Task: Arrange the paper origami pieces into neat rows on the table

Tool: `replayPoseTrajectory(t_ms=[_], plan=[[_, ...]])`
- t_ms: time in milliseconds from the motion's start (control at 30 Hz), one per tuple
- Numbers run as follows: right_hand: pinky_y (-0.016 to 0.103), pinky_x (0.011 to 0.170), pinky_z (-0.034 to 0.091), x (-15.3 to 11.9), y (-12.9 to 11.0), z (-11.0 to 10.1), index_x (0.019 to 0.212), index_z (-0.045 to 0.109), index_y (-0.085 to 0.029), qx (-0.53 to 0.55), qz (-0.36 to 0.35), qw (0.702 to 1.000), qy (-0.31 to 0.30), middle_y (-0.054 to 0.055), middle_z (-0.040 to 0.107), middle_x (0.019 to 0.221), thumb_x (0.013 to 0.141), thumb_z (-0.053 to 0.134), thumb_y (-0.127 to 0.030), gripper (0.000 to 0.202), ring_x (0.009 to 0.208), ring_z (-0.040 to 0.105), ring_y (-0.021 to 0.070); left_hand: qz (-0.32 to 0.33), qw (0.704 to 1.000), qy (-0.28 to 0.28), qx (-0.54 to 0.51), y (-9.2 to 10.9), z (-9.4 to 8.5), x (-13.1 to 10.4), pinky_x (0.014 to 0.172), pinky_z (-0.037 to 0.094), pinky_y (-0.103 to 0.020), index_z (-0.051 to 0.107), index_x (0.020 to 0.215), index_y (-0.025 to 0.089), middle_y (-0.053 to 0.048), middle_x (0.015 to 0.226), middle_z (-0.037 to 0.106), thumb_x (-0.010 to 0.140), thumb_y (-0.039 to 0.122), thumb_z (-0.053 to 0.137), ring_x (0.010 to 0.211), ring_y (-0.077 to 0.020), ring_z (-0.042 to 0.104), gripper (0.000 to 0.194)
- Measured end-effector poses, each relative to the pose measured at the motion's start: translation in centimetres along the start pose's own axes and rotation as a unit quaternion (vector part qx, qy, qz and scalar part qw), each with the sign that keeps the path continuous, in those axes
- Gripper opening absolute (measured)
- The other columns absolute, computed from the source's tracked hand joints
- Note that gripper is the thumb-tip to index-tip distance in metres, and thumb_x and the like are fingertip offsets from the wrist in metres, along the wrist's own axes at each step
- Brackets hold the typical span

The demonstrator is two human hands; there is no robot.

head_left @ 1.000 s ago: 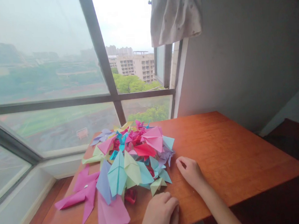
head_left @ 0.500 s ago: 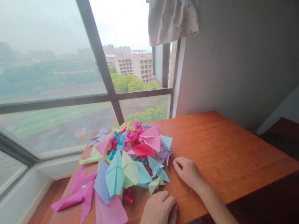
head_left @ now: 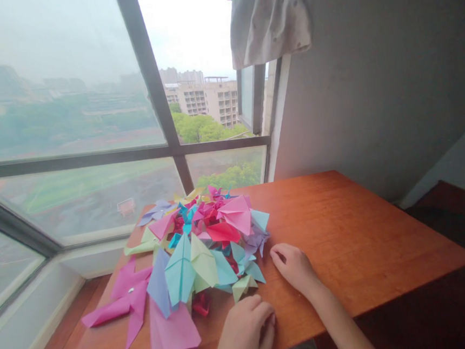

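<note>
A heap of folded coloured paper lies on the wooden table. At its front are a teal paper plane, a pale green one and a small pale green folded piece. My left hand rests at the near table edge, just below that small piece, fingers curled in and no object showing. To the right of the heap, my right hand lies on the tabletop, its fingers bent toward the thumb and nothing visible in them. A purple folded piece is close to its fingertips.
A magenta paper pinwheel lies at the table's left side, beside a pink folded sheet near the front edge. Behind the table stands a window frame with a curtain. A grey wall rises on the right.
</note>
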State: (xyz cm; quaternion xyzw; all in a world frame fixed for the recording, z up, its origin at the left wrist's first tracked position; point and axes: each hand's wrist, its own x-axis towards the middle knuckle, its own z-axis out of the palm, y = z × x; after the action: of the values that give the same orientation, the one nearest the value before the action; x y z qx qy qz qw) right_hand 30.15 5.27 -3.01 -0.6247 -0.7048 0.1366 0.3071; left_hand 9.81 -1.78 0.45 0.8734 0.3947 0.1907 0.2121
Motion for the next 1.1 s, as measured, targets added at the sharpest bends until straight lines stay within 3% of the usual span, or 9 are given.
replayPoseTrajectory(t_ms=[1100], plan=[[0.028,0.076,0.046,-0.02,0.16,-0.11,0.086,0.070,-0.021,0.014,-0.005,1.000,0.000,0.005,0.072,0.088,0.092,0.044,-0.027,0.028,0.080,0.065,0.0187,-0.010,1.000,0.019,-0.017,0.14,-0.14,-0.09,0.058,0.035,-0.024,0.058,0.077,0.020,-0.001,0.076,0.061,0.080,0.002,0.049,0.069,-0.0144,0.057,0.020]])
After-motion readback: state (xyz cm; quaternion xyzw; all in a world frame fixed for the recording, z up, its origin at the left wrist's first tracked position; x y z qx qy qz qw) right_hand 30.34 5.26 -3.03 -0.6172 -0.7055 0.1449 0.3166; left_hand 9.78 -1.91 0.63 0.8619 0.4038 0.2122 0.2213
